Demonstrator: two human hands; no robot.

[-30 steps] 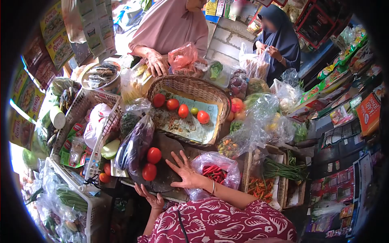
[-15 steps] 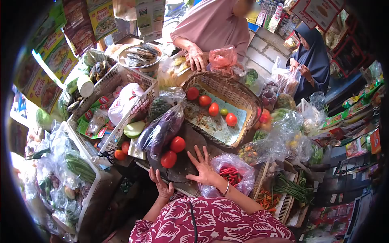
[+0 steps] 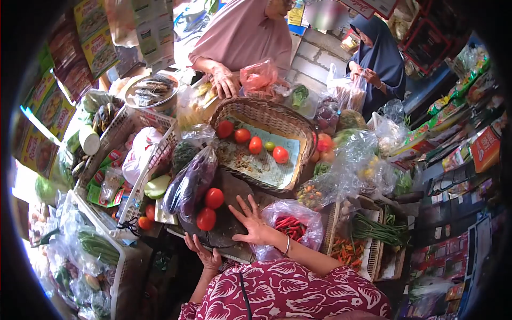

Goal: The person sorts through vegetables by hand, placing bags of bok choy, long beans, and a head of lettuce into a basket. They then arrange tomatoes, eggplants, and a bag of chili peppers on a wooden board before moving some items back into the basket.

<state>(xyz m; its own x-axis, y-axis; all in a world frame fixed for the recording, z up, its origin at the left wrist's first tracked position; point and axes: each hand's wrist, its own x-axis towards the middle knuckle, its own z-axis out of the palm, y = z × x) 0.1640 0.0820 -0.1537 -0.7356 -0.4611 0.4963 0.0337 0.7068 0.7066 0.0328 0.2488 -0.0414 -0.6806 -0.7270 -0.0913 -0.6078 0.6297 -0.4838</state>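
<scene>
My right hand [image 3: 255,223] lies with spread fingers on the dark round board [image 3: 234,186], holding nothing. At the board's near edge my left hand [image 3: 204,253] rests, fingers apart and empty. Two red tomatoes [image 3: 210,209] sit on the board between the hands and a plastic bag of eggplants [image 3: 190,181]. Beyond them stands a wicker basket [image 3: 306,120] lined with paper, holding several tomatoes [image 3: 255,145] and a small green fruit [image 3: 270,145]. Just right of my right hand is a plastic bag of red chilies [image 3: 290,226].
White plastic crates [image 3: 120,256] with bagged vegetables stand at left. A bowl of fish [image 3: 152,92] is at the back left. Across the stall one person's hand [image 3: 224,81] rests by bagged produce; another person holds a plastic bag [image 3: 348,88]. Orange chilies [image 3: 346,252] and long beans [image 3: 377,230] lie right.
The view has turned, so the whole scene sits farther left in the picture. My hands stay on the board much as before, and the tomatoes keep their places.
</scene>
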